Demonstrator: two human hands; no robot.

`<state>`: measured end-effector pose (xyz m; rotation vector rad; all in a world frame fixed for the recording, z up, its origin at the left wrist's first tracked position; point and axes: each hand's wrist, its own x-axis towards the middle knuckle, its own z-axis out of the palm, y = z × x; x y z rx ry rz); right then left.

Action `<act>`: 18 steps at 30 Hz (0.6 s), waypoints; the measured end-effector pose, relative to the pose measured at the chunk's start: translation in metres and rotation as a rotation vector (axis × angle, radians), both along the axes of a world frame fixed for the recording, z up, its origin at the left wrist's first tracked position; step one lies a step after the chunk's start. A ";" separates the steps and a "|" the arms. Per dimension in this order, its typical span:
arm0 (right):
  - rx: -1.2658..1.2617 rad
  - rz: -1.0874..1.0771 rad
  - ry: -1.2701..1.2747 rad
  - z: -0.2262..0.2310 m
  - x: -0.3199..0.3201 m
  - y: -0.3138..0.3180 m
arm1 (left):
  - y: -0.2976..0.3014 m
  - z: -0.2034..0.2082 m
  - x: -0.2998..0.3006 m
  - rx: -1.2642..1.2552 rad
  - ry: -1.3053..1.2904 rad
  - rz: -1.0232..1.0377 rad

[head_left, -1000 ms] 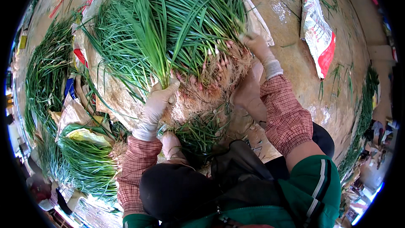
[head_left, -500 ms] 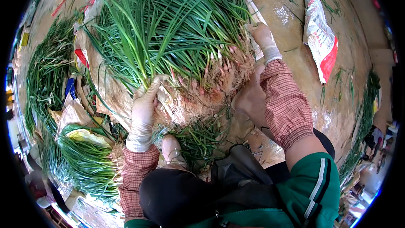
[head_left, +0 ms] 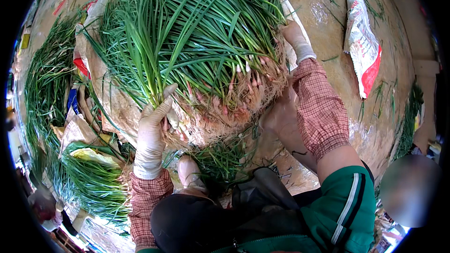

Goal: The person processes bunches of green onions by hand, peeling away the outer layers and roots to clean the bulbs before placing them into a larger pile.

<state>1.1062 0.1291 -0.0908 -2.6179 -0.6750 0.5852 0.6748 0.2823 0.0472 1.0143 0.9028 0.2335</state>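
A big heap of spring onions (head_left: 211, 42) with small pinkish bulbs and stringy roots lies before me, leaves pointing away. My left hand (head_left: 154, 116), in a pale glove, is closed round the lower stalks of a bunch of spring onions (head_left: 151, 77) at the heap's near left. Some bulbs and roots of that bunch poke out below the thumb. At the heap's right edge my right hand (head_left: 294, 36), gloved too, has its fingers curled in on spring onion stalks; its fingertips are partly hidden. Both forearms wear checked sleeves.
Under the heap lies a pale sack sheet (head_left: 110, 100). A smaller bundle of spring onions (head_left: 93, 180) and a long leafy pile (head_left: 49, 72) are on the left. Loose greens (head_left: 218, 161) lie by my feet. A white and red sack (head_left: 363, 44) rests on the wet floor at right.
My left hand has shifted a little left and nearer with its bunch, and bulbs and roots now show below its thumb. The right hand stays at the heap's right edge.
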 end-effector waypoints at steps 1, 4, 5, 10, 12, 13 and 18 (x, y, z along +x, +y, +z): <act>0.073 0.005 0.046 0.002 -0.003 0.002 | 0.001 -0.002 -0.001 -0.027 -0.001 0.009; 0.099 0.142 0.168 -0.008 0.001 0.002 | 0.001 -0.003 0.006 -0.199 -0.086 -0.021; 0.075 0.207 0.204 -0.014 0.007 -0.002 | -0.002 -0.002 0.011 -0.247 -0.128 -0.044; 0.074 0.070 -0.025 0.012 -0.002 -0.006 | -0.019 0.007 0.020 -0.168 -0.178 0.010; 0.292 0.069 0.111 0.045 -0.012 -0.016 | -0.017 0.004 0.011 -0.213 -0.341 0.047; 0.298 0.151 0.097 0.056 -0.025 -0.016 | -0.012 -0.005 0.005 -0.275 -0.470 0.021; 0.883 0.023 0.894 0.148 -0.193 -0.004 | -0.020 0.019 0.029 -0.467 -0.500 0.047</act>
